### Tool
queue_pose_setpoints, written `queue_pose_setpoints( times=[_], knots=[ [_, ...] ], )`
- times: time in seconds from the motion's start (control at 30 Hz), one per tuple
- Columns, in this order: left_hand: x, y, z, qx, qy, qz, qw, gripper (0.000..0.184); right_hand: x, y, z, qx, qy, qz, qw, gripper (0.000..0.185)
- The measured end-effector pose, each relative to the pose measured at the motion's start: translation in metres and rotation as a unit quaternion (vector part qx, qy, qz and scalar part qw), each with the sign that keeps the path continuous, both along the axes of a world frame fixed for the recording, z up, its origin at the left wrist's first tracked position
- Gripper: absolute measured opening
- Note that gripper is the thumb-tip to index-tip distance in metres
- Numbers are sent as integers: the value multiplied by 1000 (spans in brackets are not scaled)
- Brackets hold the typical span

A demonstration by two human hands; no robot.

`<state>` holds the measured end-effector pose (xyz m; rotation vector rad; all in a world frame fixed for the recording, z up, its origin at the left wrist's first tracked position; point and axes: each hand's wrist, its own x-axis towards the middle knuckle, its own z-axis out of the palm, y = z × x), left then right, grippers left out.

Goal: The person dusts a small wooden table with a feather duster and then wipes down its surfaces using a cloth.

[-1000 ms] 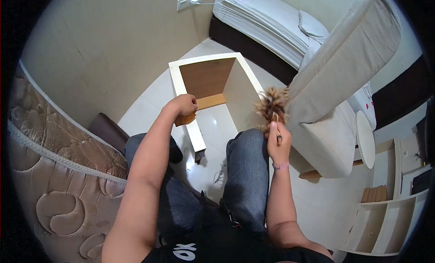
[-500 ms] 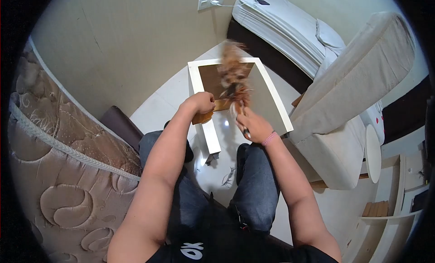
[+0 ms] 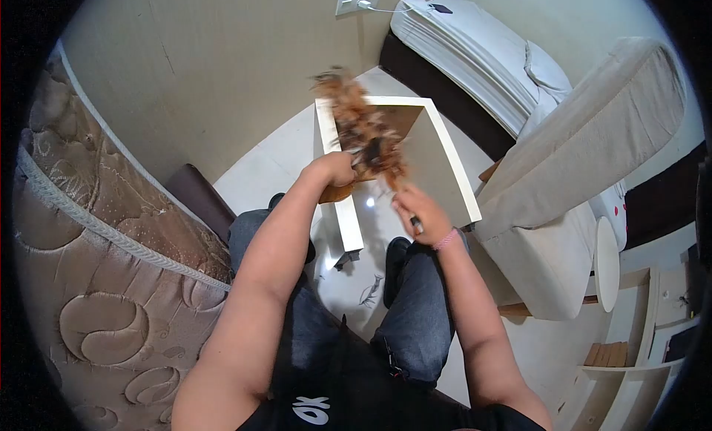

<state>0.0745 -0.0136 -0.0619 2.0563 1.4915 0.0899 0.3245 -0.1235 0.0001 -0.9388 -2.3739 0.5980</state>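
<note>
My right hand (image 3: pixel 424 214) is closed round the handle of a feather duster (image 3: pixel 363 138). Its brown feathers, blurred by motion, slant up and left across a white open-fronted cabinet (image 3: pixel 454 160) on the floor between my legs. My left hand (image 3: pixel 335 169) is closed at the top edge of the cabinet's left side. Below its fingers shows an amber-brown flat piece (image 3: pixel 337 193), mostly covered by the hand; its exact kind is unclear. The duster hides part of the cabinet's brown inside and its upper left corner.
A patterned mattress (image 3: pixel 104 320) stands at the left beside a dark brown padded piece (image 3: pixel 199 197). To the right are a beige upholstered chair (image 3: pixel 564 171) and white shelves (image 3: pixel 630 368). A bed with a white sheet (image 3: pixel 467 49) stands behind, near a wall socket (image 3: pixel 357 4).
The duster's feather end has swung left, from above the cabinet's back to its upper left corner. My right hand has shifted slightly right and down; my left hand stays at the cabinet side.
</note>
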Motion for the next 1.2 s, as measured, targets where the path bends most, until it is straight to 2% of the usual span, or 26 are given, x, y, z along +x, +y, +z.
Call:
queue_pose_setpoints(
  times=[0.03,0.1,0.13,0.3,0.37,0.43,0.5,0.57,0.63,0.7,0.77,0.83,0.9,0.97,1.03,1.07,1.1,1.13,1.17,1.2],
  knots=[
    [-2,-7,8,-15,-31,28,999,32,7,4,-5,0,3,1,1000,7],
    [-3,-15,17,-25,-26,43,998,32,17,7,-8,90,-51,-185,977,8],
    [-2,-15,20,-33,-25,56,998,31,20,4,-7,92,-54,-230,967,12],
    [0,-12,20,-28,-29,42,998,31,32,-28,6,75,19,-159,984,17],
    [3,-12,20,-35,-32,32,998,32,40,-44,7,-15,112,-135,984,13],
    [3,-11,21,-38,-31,26,998,31,47,-56,7,-13,127,-165,978,17],
    [2,-16,25,-38,-30,31,998,31,52,-65,8,-124,346,-310,877,22],
    [-1,-20,29,-37,-30,41,998,31,76,-74,8,-129,403,-358,833,25],
    [-1,-21,31,-42,-25,47,998,32,91,-94,28,-143,406,-368,824,29],
    [0,-18,27,-33,-26,48,998,32,98,-117,45,-101,474,-312,817,30],
    [2,-15,21,-27,-27,46,998,32,98,-143,64,-1,442,-229,868,28],
    [2,-11,14,-30,-29,35,999,31,111,-166,77,124,421,-187,879,23],
    [2,-10,12,-28,-24,14,999,30,114,-188,107,213,447,-116,861,22],
    [2,-13,15,-18,-24,26,999,30,125,-188,126,371,427,-154,810,30],
    [0,-9,5,2,-26,15,1000,30,161,-178,118,427,413,-155,789,33],
    [0,-13,10,-3,-25,19,999,31,166,-168,117,440,421,-184,771,37],
    [0,-16,14,-4,-23,8,1000,31,172,-151,109,440,478,-224,726,40],
    [-1,-18,17,-12,-28,19,999,31,175,-137,106,417,486,-250,726,43],
    [-2,-20,17,-21,-33,33,999,30,192,-125,90,366,507,-311,716,46],
    [-4,-19,14,-10,-26,23,999,29,205,-112,68,297,567,-322,698,49]
  ],
)
